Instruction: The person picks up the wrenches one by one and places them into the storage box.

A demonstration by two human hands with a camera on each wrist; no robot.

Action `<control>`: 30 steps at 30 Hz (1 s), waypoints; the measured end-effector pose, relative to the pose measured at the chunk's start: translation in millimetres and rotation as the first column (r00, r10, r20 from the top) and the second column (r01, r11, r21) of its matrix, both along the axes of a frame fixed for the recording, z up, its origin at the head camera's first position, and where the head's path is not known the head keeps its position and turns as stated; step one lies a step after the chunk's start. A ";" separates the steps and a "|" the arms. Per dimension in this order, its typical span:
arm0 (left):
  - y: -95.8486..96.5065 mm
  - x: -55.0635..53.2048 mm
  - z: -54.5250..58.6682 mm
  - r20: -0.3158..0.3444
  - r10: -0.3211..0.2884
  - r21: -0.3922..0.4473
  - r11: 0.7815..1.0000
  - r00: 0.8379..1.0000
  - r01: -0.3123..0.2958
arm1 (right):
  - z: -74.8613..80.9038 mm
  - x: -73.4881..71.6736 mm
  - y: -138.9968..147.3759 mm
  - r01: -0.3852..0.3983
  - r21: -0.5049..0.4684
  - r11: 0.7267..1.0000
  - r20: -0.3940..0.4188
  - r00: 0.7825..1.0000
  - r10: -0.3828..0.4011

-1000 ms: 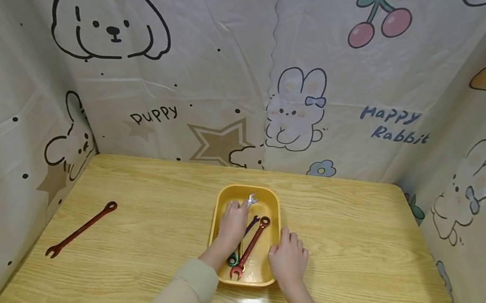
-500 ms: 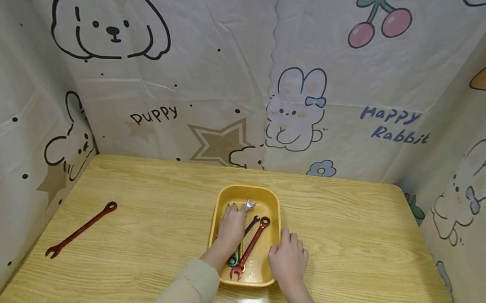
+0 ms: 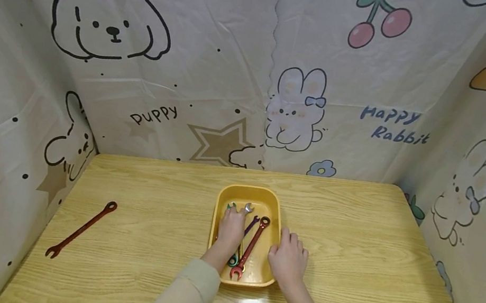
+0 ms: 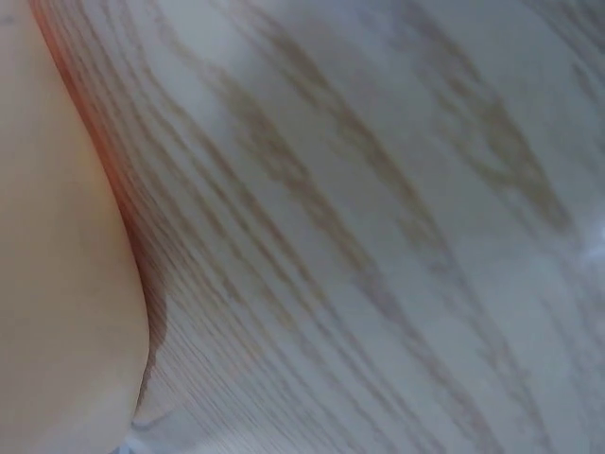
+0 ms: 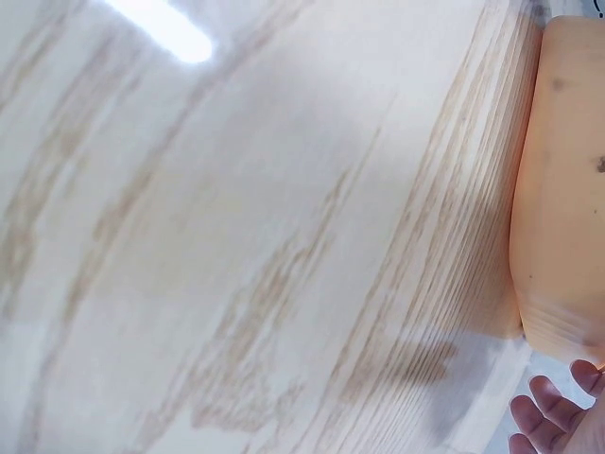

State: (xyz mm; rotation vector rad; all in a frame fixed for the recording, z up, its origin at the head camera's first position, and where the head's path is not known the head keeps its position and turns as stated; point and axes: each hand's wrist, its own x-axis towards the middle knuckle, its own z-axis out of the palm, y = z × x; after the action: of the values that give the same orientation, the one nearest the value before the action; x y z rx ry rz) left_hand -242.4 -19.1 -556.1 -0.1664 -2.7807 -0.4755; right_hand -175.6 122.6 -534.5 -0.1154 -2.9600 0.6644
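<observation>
My left hand (image 3: 231, 230) reaches into a yellow tray (image 3: 216, 211), over several wrenches. Its bent fingers lie beside a silver wrench (image 3: 249, 208) and a green wrench (image 3: 231, 206); the fingertips are hidden, so any grip is unclear. To its right in the tray lie a purple wrench (image 3: 253, 223) and a red wrench (image 3: 251, 248), with a yellow wrench (image 3: 241, 250) partly underneath. My right hand (image 3: 289, 258) holds the tray's right rim, thumb at the edge and fingers outside. The right wrist view shows its fingers close to the tray wall (image 5: 562, 189).
Another red wrench (image 3: 82, 229) lies on the wooden table (image 3: 155, 212), well left of the tray. Patterned cloth (image 3: 219, 62) hangs behind the table and along both sides. The left wrist view shows mostly tabletop and the tray's outer wall (image 4: 66, 236).
The silver wrench's open end has shifted slightly toward me. The green wrench's far end now shows beyond the left fingers, which have moved back a little. The right hand has stayed put.
</observation>
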 end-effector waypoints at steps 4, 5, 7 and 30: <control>0.3 0.1 -1.8 0.028 0.013 0.004 1.000 1.000 -0.013 | -0.7 0.2 -0.2 0.003 0.002 1.000 -0.005 1.000 -0.003; 0.4 0.0 -2.0 0.035 0.016 0.003 1.000 0.999 -0.016 | -1.0 0.1 -0.2 0.004 0.002 1.000 -0.005 1.000 -0.004; 0.6 0.0 -2.2 0.050 0.019 0.002 1.000 0.999 -0.019 | -1.5 -0.1 -0.1 0.005 0.002 1.000 -0.005 1.000 -0.005; -0.4 0.2 -0.9 0.119 0.028 0.012 0.999 0.993 -0.030 | -1.5 -0.5 0.0 0.005 0.003 1.000 0.003 1.000 -0.005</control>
State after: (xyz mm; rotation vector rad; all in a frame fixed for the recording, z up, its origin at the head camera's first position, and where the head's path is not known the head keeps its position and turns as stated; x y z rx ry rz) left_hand -242.1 -19.6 -556.9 -0.0977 -2.8904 -0.5132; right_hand -176.1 122.6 -536.1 -0.1239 -2.9628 0.6600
